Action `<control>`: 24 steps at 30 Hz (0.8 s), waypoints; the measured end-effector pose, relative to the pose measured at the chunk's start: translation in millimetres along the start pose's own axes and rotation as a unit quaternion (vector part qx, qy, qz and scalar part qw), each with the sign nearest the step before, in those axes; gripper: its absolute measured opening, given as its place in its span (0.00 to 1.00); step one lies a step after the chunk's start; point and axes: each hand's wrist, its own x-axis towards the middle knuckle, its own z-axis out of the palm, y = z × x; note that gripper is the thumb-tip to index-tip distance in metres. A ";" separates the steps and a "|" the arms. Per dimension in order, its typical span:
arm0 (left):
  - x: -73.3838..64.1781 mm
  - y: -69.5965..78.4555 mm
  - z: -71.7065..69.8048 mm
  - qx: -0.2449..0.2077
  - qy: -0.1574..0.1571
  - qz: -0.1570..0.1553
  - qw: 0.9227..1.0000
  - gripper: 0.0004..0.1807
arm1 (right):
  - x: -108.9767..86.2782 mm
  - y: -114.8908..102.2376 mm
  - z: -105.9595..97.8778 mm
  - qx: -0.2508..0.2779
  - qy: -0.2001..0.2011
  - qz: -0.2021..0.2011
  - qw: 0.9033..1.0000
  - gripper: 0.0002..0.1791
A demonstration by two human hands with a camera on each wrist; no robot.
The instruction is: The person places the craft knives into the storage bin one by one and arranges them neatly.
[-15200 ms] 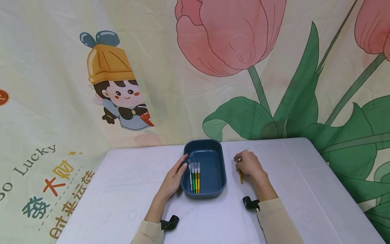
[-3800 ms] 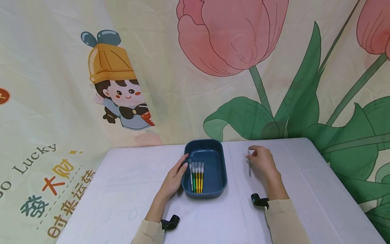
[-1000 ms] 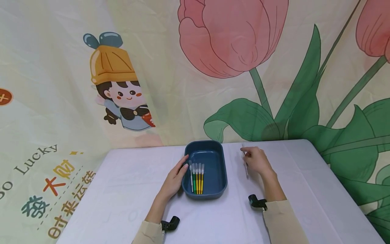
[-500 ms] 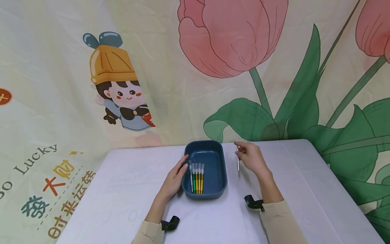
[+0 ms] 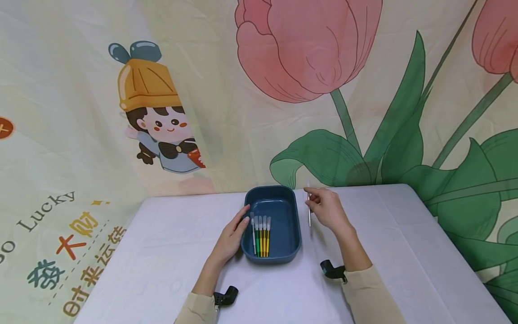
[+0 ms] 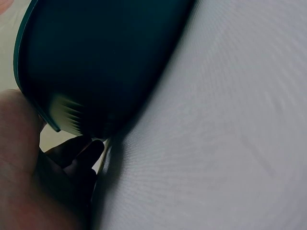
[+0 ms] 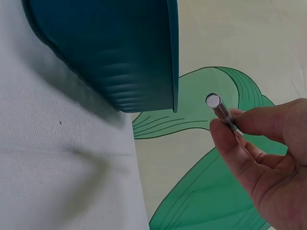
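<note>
My right hand (image 5: 329, 210) pinches a slim silver pen (image 5: 309, 213) between thumb and fingers, just right of a dark blue tray (image 5: 299, 225). Held roughly upright in the head view, the pen points its flat shiny end (image 7: 213, 100) toward the right wrist camera. On the tray's left side, my left hand (image 5: 230, 236) holds the rim, its thumb at the edge and other fingers curled low against the outside (image 6: 76, 153). Several pens (image 5: 262, 236) with clear caps, silver, green and yellow, lie side by side in the tray's left half.
A white cloth (image 5: 404, 252) covers the table, whose back edge meets a printed fabric backdrop (image 5: 218, 135) with tulips and a cartoon figure. Black wrist cameras (image 5: 332, 270) sit on both forearms, close above the cloth.
Over the last second my right hand has carried the silver pen left, toward the tray. Since the earliest frame another yellow pen lies in the tray. My left hand stays put.
</note>
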 end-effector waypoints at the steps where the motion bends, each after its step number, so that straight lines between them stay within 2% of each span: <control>1: 0.3 0.1 0.0 -0.001 -0.001 -0.002 1.000 0.28 | -0.2 -0.8 0.2 0.000 0.000 -0.001 1.000 0.23; 5: -0.8 6.4 -0.5 -0.001 -0.011 -0.014 1.000 0.28 | -0.1 -2.6 1.8 0.001 -0.001 -0.006 1.000 0.23; 13: -12.8 37.2 -4.1 -0.013 -0.015 -0.020 1.000 0.28 | -0.8 -7.8 4.9 0.008 -0.001 -0.025 1.000 0.23; 24: -14.0 38.0 -2.0 -0.019 -0.007 -0.026 0.999 0.28 | -3.0 -19.2 11.9 0.023 -0.012 -0.030 0.999 0.23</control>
